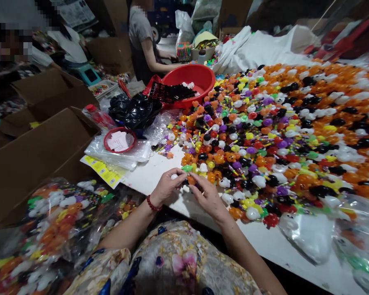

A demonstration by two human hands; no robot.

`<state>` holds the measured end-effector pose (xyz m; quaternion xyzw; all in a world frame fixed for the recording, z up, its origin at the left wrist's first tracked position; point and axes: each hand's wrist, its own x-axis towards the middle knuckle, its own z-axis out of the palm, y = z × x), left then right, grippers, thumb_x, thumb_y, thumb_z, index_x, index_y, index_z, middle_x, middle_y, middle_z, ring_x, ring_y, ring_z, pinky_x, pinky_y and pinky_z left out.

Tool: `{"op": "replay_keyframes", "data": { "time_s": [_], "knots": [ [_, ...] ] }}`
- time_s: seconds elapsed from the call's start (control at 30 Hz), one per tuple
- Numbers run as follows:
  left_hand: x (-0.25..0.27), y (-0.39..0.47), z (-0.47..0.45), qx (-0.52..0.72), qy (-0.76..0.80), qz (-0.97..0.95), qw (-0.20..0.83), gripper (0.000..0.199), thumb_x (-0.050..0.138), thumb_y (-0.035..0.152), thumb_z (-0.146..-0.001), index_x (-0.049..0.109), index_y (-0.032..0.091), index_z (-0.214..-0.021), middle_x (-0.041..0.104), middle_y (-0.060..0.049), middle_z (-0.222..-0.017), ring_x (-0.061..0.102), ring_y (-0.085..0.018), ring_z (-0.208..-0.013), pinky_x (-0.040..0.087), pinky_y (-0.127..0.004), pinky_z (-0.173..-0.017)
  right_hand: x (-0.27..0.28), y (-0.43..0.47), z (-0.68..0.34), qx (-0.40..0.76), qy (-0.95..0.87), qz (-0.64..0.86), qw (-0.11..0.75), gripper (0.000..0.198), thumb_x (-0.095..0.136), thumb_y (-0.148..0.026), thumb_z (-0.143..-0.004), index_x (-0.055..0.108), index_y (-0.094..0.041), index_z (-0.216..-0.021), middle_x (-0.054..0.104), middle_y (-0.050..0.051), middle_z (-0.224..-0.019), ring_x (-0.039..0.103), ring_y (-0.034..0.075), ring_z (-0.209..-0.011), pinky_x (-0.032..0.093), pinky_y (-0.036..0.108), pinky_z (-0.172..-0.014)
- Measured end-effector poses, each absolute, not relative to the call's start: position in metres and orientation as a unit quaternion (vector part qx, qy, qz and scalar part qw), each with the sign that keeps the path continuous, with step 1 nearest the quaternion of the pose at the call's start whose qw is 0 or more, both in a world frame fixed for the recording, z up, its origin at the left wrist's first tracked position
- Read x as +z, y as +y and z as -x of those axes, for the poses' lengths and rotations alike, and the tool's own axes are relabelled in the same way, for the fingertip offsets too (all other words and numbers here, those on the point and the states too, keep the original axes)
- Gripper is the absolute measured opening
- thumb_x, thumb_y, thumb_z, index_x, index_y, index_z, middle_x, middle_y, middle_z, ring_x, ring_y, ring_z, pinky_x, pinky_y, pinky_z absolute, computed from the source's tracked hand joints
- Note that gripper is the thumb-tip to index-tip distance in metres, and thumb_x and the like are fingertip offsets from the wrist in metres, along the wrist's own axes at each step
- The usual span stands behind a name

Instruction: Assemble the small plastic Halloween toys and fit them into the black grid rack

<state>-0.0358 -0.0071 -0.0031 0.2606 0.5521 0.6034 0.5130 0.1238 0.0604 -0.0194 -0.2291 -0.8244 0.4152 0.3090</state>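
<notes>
My left hand (166, 187), with a red bead bracelet on its wrist, is closed around small plastic toys; a white one (174, 177) shows between thumb and fingers. My right hand (207, 197) meets it at the table's near edge, thumb and forefinger pinched at a small dark and orange piece whose kind I cannot make out. Just past the fingertips lies a green toy (187, 168). A large heap of small plastic toys (249, 139) in orange, white, black, purple and yellow begins right beside my right hand.
A red basin (207, 78) stands at the back, near a person (143, 45). Left of my hands are a red basket (106, 144) of paper slips, clear bags (141, 153) and a cardboard box (39, 151). Filled bags (58, 221) lie low left; clear bags (313, 235) lie right.
</notes>
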Motion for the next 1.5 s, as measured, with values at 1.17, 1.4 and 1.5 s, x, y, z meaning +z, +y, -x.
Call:
{"op": "replay_keyframes", "data": {
  "time_s": [1.17,1.4,1.5],
  "knots": [
    [0.006,-0.034,0.001,0.351,0.409,-0.794,0.281,0.021,0.050,0.026,-0.093,0.068,0.016,-0.089,0.072,-0.007,-0.080,0.065,-0.014,-0.072,0.049,-0.025,-0.070,-0.007,-0.001,-0.212,0.488,-0.788,0.252,0.279,0.040,0.059,-0.036,-0.094,0.063,-0.024,-0.132,0.073,0.007,-0.108,0.066,0.019,-0.093,0.052,0.034,-0.087],
    [-0.007,-0.039,-0.017,0.375,0.383,-0.754,0.379,0.032,0.048,0.039,-0.095,0.064,0.016,-0.079,0.069,-0.006,-0.074,0.062,-0.013,-0.067,0.047,-0.023,-0.066,-0.005,-0.018,-0.229,0.691,-0.615,0.294,0.242,0.040,0.073,-0.043,-0.082,0.073,-0.023,-0.117,0.073,0.006,-0.109,0.066,0.022,-0.102,0.050,0.035,-0.092],
    [-0.012,-0.040,-0.023,0.336,0.357,-0.784,0.381,0.032,0.044,0.036,-0.095,0.061,0.016,-0.077,0.066,-0.005,-0.071,0.059,-0.013,-0.067,0.048,-0.024,-0.067,-0.010,-0.025,-0.237,0.762,-0.514,0.314,0.237,0.039,0.079,-0.044,-0.075,0.076,-0.022,-0.108,0.074,0.004,-0.092,0.065,0.016,-0.081,0.051,0.030,-0.080]
  ]
}}
